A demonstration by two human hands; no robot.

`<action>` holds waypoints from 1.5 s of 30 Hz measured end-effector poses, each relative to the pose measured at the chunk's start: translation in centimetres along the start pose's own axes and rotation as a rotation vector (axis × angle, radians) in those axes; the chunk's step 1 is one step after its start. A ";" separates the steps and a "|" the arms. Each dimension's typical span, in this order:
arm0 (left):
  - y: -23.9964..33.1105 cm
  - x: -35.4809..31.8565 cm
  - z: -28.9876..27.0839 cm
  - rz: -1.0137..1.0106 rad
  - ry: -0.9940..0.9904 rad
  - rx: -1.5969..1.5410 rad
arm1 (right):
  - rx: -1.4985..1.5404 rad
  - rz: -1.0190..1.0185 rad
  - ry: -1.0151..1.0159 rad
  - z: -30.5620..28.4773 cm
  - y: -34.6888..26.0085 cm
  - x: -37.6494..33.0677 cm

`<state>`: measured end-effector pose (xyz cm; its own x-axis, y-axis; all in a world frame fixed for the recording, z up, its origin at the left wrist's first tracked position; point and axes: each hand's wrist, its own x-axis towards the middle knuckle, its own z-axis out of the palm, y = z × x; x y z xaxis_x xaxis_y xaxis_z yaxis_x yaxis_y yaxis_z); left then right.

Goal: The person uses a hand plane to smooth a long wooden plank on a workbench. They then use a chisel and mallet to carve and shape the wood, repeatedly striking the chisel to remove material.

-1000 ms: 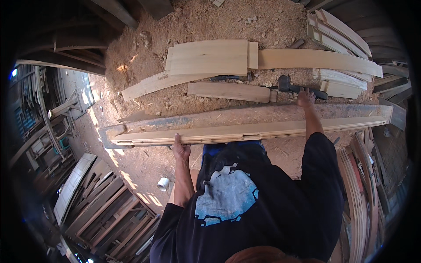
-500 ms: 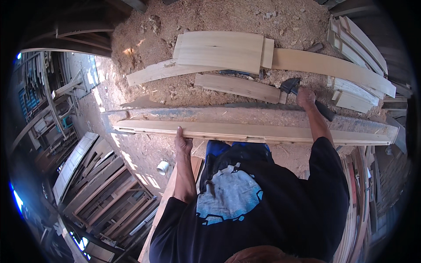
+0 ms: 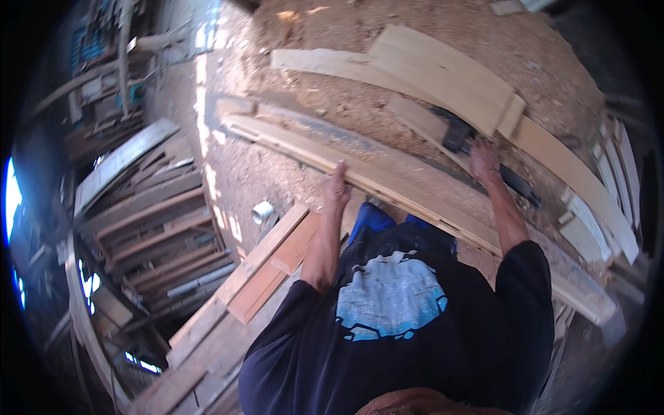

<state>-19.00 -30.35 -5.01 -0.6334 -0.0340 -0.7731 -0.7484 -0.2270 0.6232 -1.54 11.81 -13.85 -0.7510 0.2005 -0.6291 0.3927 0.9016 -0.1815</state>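
A long pale timber (image 3: 408, 197) with slots cut in its near edge lies slanting across the workbench beam in front of me. My left hand (image 3: 337, 188) grips its near edge, thumb up on the top face and fingers out of sight beneath. My right hand (image 3: 484, 158) is closed round a dark hammer (image 3: 520, 185), whose black handle sticks out behind the fist. Its broad dark head (image 3: 457, 134) is beside a short brown plank (image 3: 422, 124), beyond the timber; whether they touch I cannot tell.
Pale thin boards (image 3: 443, 76) lie stacked on sawdust beyond the bench (image 3: 332, 135). More offcuts (image 3: 588, 232) are at the right. Planks (image 3: 256, 294) lie at my near left, with a white cup-like container (image 3: 262, 211) beside them. A rack of timber (image 3: 155, 228) fills the left.
My view has turned, so the timber and boards now slope down to the right. My left hand still grips the timber, and my right hand still holds the hammer.
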 end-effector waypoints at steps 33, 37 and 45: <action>0.7 -2.5 3.7 0.163 0.100 0.132 | 0.442 0.176 -0.287 -3.4 -0.2 4.0; 1.3 -2.8 4.3 0.166 0.102 0.146 | 0.640 0.142 -0.218 1.3 2.3 2.7; -0.1 -1.2 3.4 0.215 0.126 0.114 | 0.352 -0.109 0.091 -3.6 -4.4 -1.5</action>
<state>-18.79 -26.92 -3.72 -0.7559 -0.1918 -0.6259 -0.6214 -0.0905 0.7782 -4.05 8.91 -9.38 -0.8361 0.1581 -0.5253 0.4545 0.7359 -0.5019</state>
